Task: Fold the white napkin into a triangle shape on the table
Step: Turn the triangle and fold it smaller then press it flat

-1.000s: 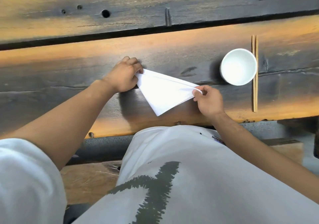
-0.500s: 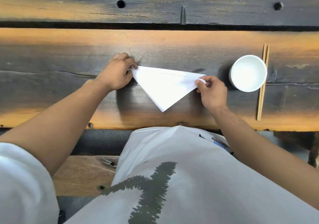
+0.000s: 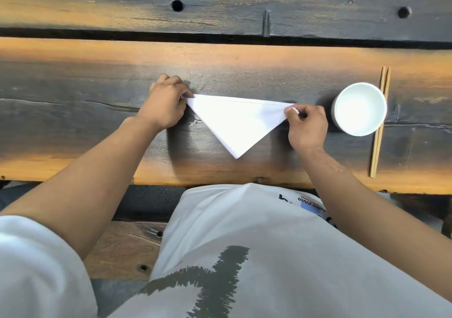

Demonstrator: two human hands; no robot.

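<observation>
The napkin (image 3: pixel 236 119) lies on the worktop (image 3: pixel 73 77) between the hands, already a triangle. The left hand (image 3: pixel 165 104) and right hand (image 3: pixel 305 126) each pinch a far corner, likely pulling the long edge taut.

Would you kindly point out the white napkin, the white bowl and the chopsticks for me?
white napkin (image 3: pixel 238 122), head view, middle of the folded triangle.
white bowl (image 3: pixel 359 109), head view, centre of the inside.
chopsticks (image 3: pixel 375 156), head view, lower shaft below the bowl.
</observation>
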